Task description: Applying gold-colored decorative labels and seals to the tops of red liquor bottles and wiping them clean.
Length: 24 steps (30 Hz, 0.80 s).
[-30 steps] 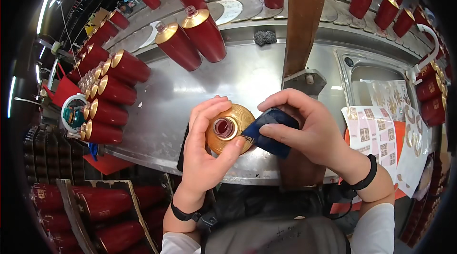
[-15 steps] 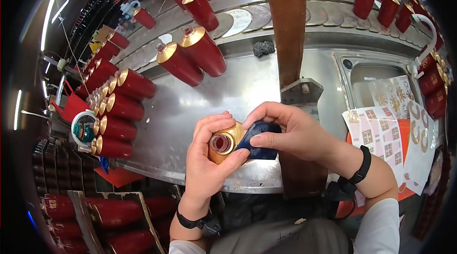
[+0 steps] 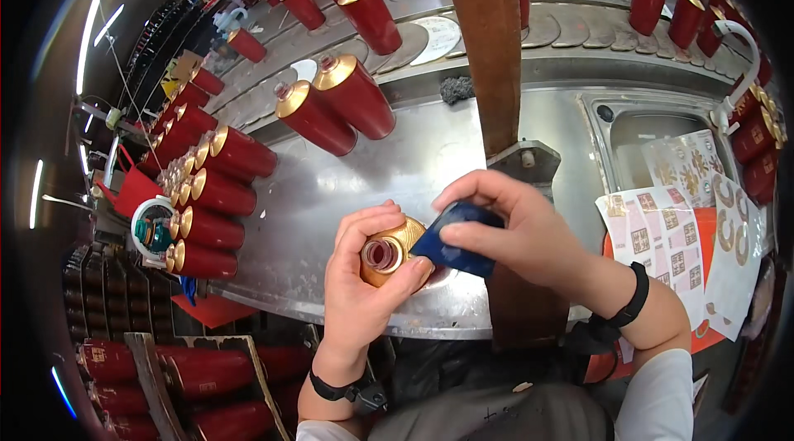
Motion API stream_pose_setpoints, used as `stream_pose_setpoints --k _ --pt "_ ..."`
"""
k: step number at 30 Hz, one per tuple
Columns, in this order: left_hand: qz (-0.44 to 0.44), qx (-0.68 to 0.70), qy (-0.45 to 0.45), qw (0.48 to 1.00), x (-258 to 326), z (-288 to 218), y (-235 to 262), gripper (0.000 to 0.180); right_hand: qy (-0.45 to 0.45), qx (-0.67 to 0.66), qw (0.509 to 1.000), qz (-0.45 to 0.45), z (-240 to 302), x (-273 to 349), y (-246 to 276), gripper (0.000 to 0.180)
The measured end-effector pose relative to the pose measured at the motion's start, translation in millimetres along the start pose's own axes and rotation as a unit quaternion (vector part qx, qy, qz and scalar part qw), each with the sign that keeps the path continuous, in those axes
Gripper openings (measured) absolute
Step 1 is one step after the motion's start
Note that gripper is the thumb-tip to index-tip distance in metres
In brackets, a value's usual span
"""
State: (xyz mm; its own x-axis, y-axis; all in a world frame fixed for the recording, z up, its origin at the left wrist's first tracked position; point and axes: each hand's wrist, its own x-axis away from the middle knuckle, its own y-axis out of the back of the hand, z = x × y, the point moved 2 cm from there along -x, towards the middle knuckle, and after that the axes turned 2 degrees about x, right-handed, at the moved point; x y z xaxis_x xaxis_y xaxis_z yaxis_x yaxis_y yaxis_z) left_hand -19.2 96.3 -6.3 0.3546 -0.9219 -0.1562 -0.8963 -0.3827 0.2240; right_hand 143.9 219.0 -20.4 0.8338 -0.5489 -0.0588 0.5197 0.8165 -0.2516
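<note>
From the head view I can see a person at a steel table [image 3: 306, 218], a brown post [image 3: 490, 52] rising beside the work; I place everything by that post. The left hand [image 3: 364, 275] is curled round the gold shoulder of a bottle [image 3: 408, 234], gripping it just left of the post, the open threaded neck facing up toward the camera. The right hand [image 3: 517, 226], in front of the post, pinches a dark blue flat piece [image 3: 465, 249] between thumb and fingers; its pointed end meets the gold shoulder close to the left thumb. What the blue piece is made of, I can't tell.

Left of the post, near its bracket-side stretch of table, sits a black scouring pad [image 3: 456, 90]. Further left two red bottles with gold shoulders [image 3: 337, 110] stand side by side, and well left of the post a cluster of similar red bottles [image 3: 219, 193] lines the table's end. Behind the post runs a conveyor of overlapping plates [image 3: 571, 30], carrying more red bottles. Right of the post there's a sink [image 3: 653, 120], with printed sticker sheets [image 3: 653, 234] lying in front of it, partly over an orange-red sheet [image 3: 707, 230].
</note>
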Motion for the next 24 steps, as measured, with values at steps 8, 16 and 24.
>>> stream_pose_setpoints --k 8,16,24 --pt "-0.022 -0.085 -0.026 0.996 9 3 7 0.05 -0.016 -0.008 0.996 -0.087 1 12 9 0.023" --pt "-0.024 -0.001 0.03 0.999 20 4 -2 0.066 -0.064 0.058 0.996 0.014 -3 11 -6 0.032" --pt "-0.029 0.052 0.046 0.997 23 6 -6 0.063 -0.006 0.14 0.99 0.034 -15 8 -14 0.054"
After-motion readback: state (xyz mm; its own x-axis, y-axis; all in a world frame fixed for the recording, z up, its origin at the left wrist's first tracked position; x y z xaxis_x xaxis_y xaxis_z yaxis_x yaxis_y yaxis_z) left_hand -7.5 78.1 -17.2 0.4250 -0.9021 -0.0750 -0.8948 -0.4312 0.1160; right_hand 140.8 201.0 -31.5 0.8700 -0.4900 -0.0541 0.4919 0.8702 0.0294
